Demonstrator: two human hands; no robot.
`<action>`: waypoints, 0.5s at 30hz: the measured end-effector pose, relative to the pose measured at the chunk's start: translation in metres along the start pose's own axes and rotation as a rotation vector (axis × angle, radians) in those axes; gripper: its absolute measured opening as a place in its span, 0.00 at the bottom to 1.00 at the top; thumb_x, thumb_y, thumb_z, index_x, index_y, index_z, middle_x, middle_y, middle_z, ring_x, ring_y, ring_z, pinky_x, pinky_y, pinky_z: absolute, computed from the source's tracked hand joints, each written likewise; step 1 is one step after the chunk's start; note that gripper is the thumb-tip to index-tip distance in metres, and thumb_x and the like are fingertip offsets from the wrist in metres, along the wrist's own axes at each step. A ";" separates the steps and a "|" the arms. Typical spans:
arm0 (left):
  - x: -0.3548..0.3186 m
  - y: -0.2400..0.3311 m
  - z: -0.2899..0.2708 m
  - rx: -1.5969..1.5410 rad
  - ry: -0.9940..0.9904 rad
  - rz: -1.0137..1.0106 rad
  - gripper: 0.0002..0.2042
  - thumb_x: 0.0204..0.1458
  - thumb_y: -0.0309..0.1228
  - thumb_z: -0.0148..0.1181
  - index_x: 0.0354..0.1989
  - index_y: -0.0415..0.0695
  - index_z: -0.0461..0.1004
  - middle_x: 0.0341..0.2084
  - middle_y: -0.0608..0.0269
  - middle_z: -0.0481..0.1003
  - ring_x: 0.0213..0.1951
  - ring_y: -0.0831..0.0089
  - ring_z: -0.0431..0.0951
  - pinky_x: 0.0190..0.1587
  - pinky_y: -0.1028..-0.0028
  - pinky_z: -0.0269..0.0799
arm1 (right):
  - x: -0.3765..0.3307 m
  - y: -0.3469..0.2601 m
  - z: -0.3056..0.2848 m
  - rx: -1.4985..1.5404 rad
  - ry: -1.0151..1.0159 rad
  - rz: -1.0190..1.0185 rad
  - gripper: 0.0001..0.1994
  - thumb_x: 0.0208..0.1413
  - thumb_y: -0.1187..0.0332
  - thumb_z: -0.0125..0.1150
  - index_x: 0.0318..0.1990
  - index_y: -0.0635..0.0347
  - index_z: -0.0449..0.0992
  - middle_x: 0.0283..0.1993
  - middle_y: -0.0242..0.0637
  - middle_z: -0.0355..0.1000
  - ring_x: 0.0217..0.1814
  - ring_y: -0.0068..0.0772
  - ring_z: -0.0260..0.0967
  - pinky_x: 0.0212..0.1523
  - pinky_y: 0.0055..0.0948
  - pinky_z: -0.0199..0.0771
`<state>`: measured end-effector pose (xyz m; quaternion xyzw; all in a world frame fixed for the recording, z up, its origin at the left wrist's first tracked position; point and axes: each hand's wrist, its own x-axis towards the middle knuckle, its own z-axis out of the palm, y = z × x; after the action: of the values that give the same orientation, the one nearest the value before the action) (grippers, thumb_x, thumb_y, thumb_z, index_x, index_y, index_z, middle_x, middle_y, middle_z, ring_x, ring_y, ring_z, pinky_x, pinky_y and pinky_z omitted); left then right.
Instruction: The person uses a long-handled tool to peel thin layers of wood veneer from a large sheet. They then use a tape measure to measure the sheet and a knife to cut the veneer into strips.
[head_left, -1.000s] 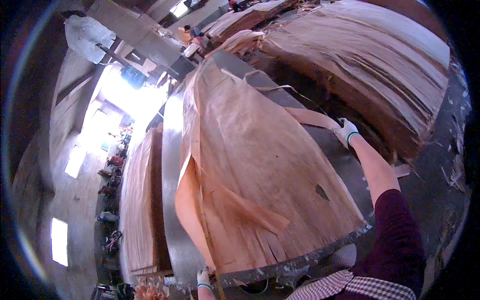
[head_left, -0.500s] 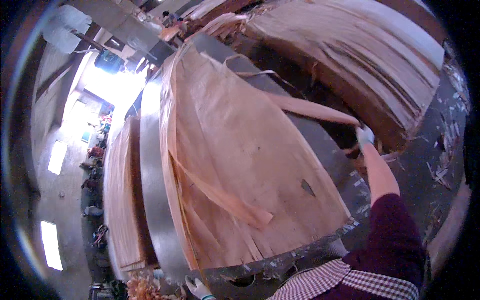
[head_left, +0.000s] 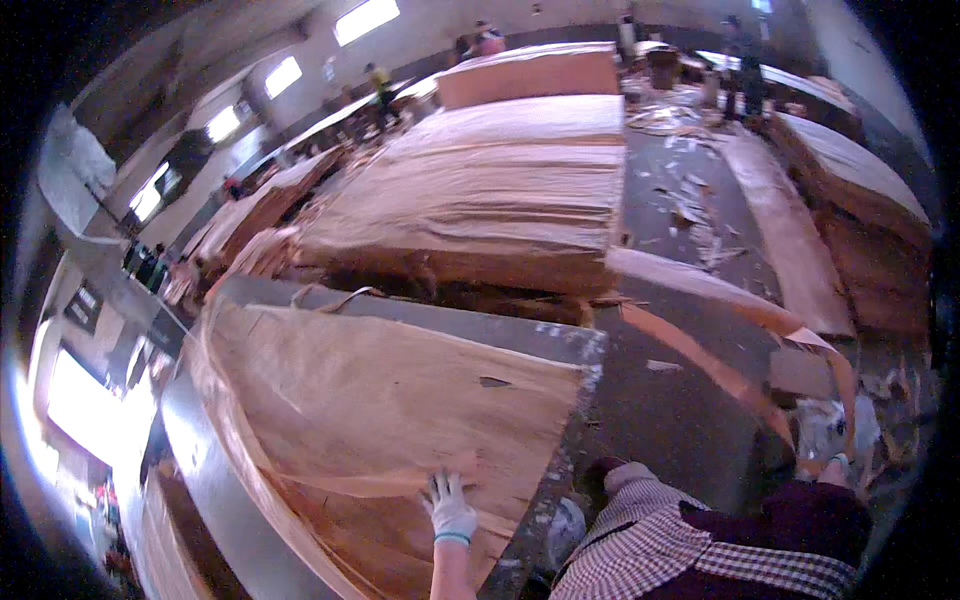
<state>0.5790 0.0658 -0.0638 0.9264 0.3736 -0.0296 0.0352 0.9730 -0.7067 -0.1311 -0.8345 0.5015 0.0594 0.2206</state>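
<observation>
A large, pale tan wood veneer sheet (head_left: 370, 390) lies on the table before me, with a small dark hole and rumpled, folded left edges. My left hand (head_left: 450, 508), in a white glove, rests on its near part with fingers spread, touching a loose veneer piece (head_left: 350, 486). Far to the right, low beside my body, is my right hand (head_left: 836, 466), partly hidden and blurred. It grips a long veneer strip (head_left: 722, 284) that trails over the floor from the big stack and bends down to it. A narrower orange strip (head_left: 700, 352) hangs alongside.
Beyond the table stands a tall veneer stack (head_left: 480, 190); another stack (head_left: 870, 210) is at the right. Veneer scraps (head_left: 690, 205) litter the floor. The grey table edge (head_left: 560, 470) runs close to my apron. Several people work in the distance.
My view has turned right. My right hand has moved from beside the sheet out to my right with the strip, pulled off the sheet. My left hand has come up onto the sheet.
</observation>
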 end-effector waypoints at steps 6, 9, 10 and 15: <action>0.020 0.016 0.003 0.107 -0.139 0.080 0.35 0.42 0.31 0.56 0.64 0.54 0.54 0.62 0.57 0.55 0.63 0.56 0.55 0.64 0.48 0.43 | -0.022 0.152 -0.042 -0.392 -0.103 0.066 0.26 0.56 0.49 0.47 0.55 0.59 0.69 0.57 0.43 0.67 0.58 0.41 0.65 0.54 0.39 0.66; 0.010 0.012 -0.010 0.218 -0.088 0.078 0.29 0.43 0.31 0.57 0.58 0.54 0.62 0.50 0.59 0.66 0.53 0.60 0.68 0.57 0.54 0.56 | -0.025 0.170 -0.020 -0.572 -0.188 0.003 0.26 0.57 0.50 0.47 0.56 0.59 0.68 0.59 0.43 0.65 0.60 0.41 0.64 0.56 0.39 0.66; 0.002 -0.003 -0.004 0.224 -0.099 0.059 0.26 0.43 0.32 0.57 0.56 0.54 0.65 0.48 0.60 0.68 0.51 0.61 0.69 0.56 0.55 0.57 | -0.028 0.161 -0.005 -0.652 -0.212 -0.058 0.26 0.57 0.50 0.47 0.57 0.58 0.68 0.59 0.42 0.65 0.60 0.41 0.64 0.56 0.39 0.65; -0.050 -0.038 0.019 0.179 0.025 0.091 0.11 0.45 0.32 0.54 0.39 0.51 0.73 0.38 0.59 0.73 0.45 0.61 0.72 0.48 0.57 0.64 | -0.046 0.094 0.067 -0.798 -0.245 -0.651 0.21 0.54 0.56 0.50 0.50 0.61 0.71 0.54 0.46 0.68 0.56 0.46 0.66 0.54 0.40 0.67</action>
<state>0.5161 0.0568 -0.0801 0.9421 0.3276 -0.0498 -0.0509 0.8771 -0.6786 -0.2052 -0.9530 0.1254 0.2714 -0.0500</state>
